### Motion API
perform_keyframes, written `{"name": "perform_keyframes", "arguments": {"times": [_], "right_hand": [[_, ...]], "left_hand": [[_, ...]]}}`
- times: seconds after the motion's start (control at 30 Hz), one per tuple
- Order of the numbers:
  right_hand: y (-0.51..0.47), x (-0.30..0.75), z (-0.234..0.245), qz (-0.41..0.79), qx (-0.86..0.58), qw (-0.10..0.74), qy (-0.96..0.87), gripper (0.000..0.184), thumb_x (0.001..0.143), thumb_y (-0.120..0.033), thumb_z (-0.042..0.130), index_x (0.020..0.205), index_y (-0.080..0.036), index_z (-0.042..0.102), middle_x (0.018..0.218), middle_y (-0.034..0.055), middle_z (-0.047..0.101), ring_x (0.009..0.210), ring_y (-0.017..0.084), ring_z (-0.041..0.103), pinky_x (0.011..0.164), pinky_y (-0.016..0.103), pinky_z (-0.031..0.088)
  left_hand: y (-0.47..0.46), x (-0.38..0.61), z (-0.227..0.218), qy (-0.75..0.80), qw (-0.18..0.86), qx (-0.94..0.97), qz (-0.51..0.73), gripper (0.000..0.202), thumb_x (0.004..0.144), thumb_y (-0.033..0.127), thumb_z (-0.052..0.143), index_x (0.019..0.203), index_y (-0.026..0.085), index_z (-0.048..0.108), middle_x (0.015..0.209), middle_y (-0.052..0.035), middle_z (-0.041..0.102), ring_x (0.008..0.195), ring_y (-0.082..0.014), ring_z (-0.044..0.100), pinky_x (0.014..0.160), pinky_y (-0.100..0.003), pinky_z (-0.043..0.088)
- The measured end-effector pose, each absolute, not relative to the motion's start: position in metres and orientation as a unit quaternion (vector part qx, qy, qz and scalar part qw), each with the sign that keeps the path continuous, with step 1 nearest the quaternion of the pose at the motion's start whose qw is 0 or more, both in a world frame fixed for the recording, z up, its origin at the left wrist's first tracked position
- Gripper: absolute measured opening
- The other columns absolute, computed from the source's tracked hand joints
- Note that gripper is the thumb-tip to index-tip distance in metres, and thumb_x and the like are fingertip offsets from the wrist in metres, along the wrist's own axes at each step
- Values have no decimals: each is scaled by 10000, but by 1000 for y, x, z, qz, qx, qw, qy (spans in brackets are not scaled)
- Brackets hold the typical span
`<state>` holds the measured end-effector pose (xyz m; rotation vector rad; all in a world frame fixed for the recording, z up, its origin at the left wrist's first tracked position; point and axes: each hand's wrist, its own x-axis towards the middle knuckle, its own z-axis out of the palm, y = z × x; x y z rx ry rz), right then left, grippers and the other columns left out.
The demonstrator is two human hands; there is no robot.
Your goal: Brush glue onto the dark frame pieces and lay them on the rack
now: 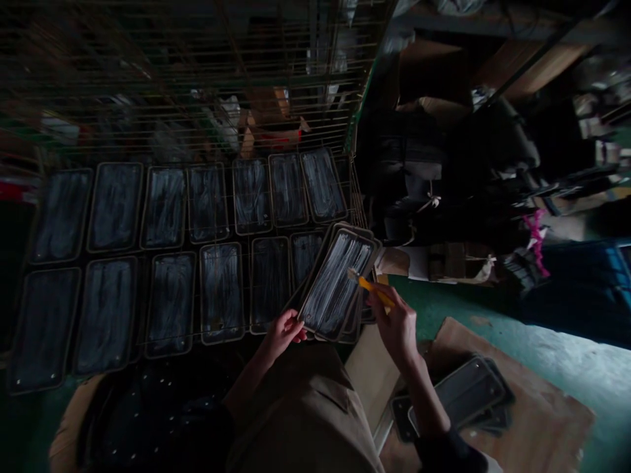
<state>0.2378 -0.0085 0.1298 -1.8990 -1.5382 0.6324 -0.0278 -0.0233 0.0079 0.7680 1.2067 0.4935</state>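
My right hand (pixel 396 322) is closed around the yellow handle of a brush (pixel 367 284). The brush's tip meets the streaked white coating on a dark rectangular panel (pixel 338 279) with rounded corners. That panel lies slanted on top of a small stack of similar panels. With thumb and fingers, my left hand (pixel 284 332) grips the lower left corner of the top panel. Left of the stack, two rows of similar panels lie side by side, many smeared with white, such as the coated panel (pixel 221 289) nearby.
A wire rack (pixel 197 118) stands behind the rows. On the right, more dark panels (pixel 463 394) lie on a brown board (pixel 547 407) on the green floor. Black bags (pixel 409 164) and a blue container (pixel 582 289) are further right. A black tub-like shape (pixel 158 414) sits at lower left.
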Motion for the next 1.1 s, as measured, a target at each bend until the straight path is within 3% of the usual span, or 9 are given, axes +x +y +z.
{"name": "perform_keyframes", "arguments": {"times": [0.1, 0.37, 0.67, 0.83, 0.97, 1.1], "right_hand": [[36, 249, 123, 187, -675, 303, -647, 235, 979, -298, 464, 1138, -220, 618, 1039, 63, 678, 887, 180, 671, 777, 278, 525], [73, 266, 94, 154, -635, 220, -724, 324, 954, -177, 442, 1225, -255, 602, 1091, 49, 652, 914, 176, 650, 712, 255, 502], [44, 299, 105, 133, -682, 222, -684, 282, 985, -264, 437, 1202, -239, 613, 1027, 40, 662, 828, 166, 635, 666, 256, 466], [47, 288, 106, 125, -692, 235, -671, 304, 1004, -321, 395, 1172, -214, 625, 994, 60, 664, 810, 174, 640, 669, 262, 466], [38, 283, 118, 123, -710, 231, -654, 295, 993, -358, 425, 1134, -210, 638, 1028, 57, 688, 811, 172, 662, 638, 251, 461], [4, 287, 144, 125, -742, 296, -588, 303, 959, -423, 499, 1100, -205, 655, 999, 57, 718, 840, 185, 684, 697, 258, 495]], "left_hand": [[-25, -24, 10, 561, 716, 349, 226, 397, 737, 504, 689, 853, 169, 510, 641, -11, 678, 562, -142, 676, 483, -201, 501], [-33, -11, 3, 598, 701, 308, 236, 436, 723, 519, 682, 911, 188, 470, 591, 3, 668, 514, -165, 668, 455, -219, 499], [-33, -2, 12, 622, 704, 236, 249, 550, 645, 560, 735, 924, 192, 436, 589, -6, 671, 528, -196, 681, 488, -260, 528], [-33, -1, 22, 617, 711, 231, 246, 527, 671, 538, 727, 946, 193, 438, 672, -20, 681, 599, -213, 706, 564, -304, 562], [-29, -2, 29, 589, 733, 232, 248, 512, 698, 501, 716, 1011, 179, 470, 738, -34, 694, 618, -204, 709, 581, -306, 564], [-18, -4, 41, 509, 803, 224, 214, 581, 718, 407, 703, 1161, 139, 440, 662, -26, 686, 575, -204, 700, 549, -287, 542]]}}
